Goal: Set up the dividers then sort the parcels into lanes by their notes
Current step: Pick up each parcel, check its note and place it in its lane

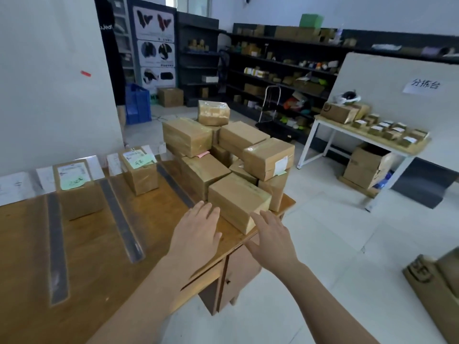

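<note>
While black shelves (273, 65) and a white side table (308, 142) of small boxes (392, 131) stand across the room, the parcel pile (238, 137) crowds the right end of the desk (99, 244), right of grey dividers (121, 219) and two green-noted parcels (140, 170). Nearest parcel (238, 199): plain brown, taped, at the desk corner; left hand (196, 227) and right hand (270, 234) flank it, fingers spread, holding nothing.

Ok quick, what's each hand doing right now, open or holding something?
Left hand: open, fingers straight, holding nothing, beside the nearest parcel.
Right hand: open, fingers spread, holding nothing, at the same parcel's near corner.
</note>
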